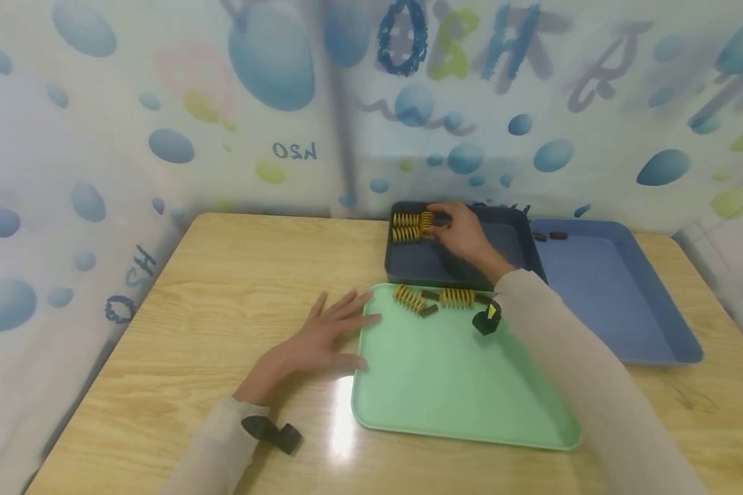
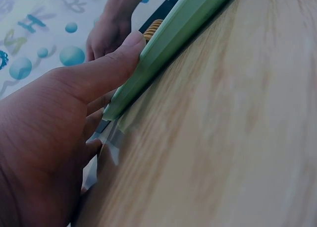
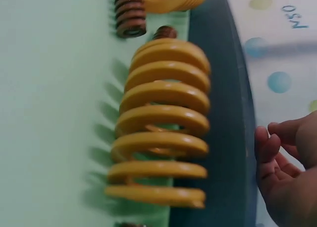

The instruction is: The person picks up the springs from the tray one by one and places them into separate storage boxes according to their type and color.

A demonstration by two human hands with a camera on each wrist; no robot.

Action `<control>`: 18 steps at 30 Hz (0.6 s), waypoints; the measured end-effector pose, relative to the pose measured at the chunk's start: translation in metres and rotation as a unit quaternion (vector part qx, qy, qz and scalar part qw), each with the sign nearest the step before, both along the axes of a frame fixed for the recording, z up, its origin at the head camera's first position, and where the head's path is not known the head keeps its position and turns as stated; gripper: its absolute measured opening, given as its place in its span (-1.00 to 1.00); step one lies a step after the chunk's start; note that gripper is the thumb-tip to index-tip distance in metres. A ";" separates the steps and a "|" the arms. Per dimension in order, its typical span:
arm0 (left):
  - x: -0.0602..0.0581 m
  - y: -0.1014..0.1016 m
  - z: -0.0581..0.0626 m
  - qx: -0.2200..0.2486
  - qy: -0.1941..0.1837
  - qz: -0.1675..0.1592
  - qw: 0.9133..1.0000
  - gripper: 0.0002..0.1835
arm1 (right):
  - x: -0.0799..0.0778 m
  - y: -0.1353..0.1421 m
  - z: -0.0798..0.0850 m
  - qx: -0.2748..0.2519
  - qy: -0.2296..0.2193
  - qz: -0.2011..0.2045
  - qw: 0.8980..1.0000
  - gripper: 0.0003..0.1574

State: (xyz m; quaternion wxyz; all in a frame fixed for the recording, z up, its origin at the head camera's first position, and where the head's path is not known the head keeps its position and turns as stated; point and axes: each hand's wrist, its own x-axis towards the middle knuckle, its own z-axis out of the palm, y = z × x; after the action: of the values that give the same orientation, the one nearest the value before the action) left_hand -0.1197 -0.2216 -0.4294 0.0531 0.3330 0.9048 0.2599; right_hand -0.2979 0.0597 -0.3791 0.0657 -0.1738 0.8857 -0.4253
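Note:
Over the left end of the black tray (image 1: pixel 501 242), my right hand (image 1: pixel 462 234) pinches a yellow coil spring (image 1: pixel 426 224) between thumb and fingers. Two more yellow springs (image 1: pixel 406 220) lie side by side just left of it. In the right wrist view the fingers of that hand are curled, and the spring is hidden. My left hand (image 1: pixel 312 344) has its fingers spread at the left edge of the green tray (image 1: pixel 446 385); its thumb (image 2: pixel 116 63) touches the rim. Along the green tray's far side lie two yellow springs (image 1: pixel 457 298) and several small brown springs (image 1: pixel 429 311).
To the right stands a blue tray (image 1: pixel 607 295) with two small brown springs (image 1: pixel 558 235) in its far left corner. The black tray stands directly behind the green one. A patterned wall covering (image 1: pixel 272 172) rises behind the wooden table (image 1: pixel 223 289).

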 end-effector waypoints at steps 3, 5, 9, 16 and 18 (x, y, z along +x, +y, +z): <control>0.000 0.001 0.000 -0.002 0.000 -0.002 1.000 -0.20 | 0.009 0.009 0.005 -0.007 0.010 0.009 1.000 -0.41; 0.000 0.001 0.000 -0.002 0.002 -0.003 1.000 -0.20 | 0.018 0.017 0.008 -0.016 0.019 0.014 1.000 -0.42; -0.001 0.001 -0.001 0.001 0.007 -0.002 1.000 -0.20 | 0.038 0.032 0.014 -0.032 0.034 0.028 0.999 -0.43; -0.003 0.000 -0.003 -0.005 0.012 -0.003 1.000 -0.19 | 0.071 0.058 0.020 -0.063 0.044 0.027 0.997 -0.43; -0.003 0.000 -0.003 -0.004 0.011 -0.003 1.000 -0.19 | 0.081 0.066 0.020 -0.083 0.044 0.018 0.995 -0.44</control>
State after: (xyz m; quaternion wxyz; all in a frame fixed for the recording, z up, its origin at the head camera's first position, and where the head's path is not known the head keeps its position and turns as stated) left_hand -0.1226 -0.2220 -0.4321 0.0453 0.3384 0.9054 0.2523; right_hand -0.2167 0.1255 -0.3591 0.0194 -0.2136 0.8459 -0.4884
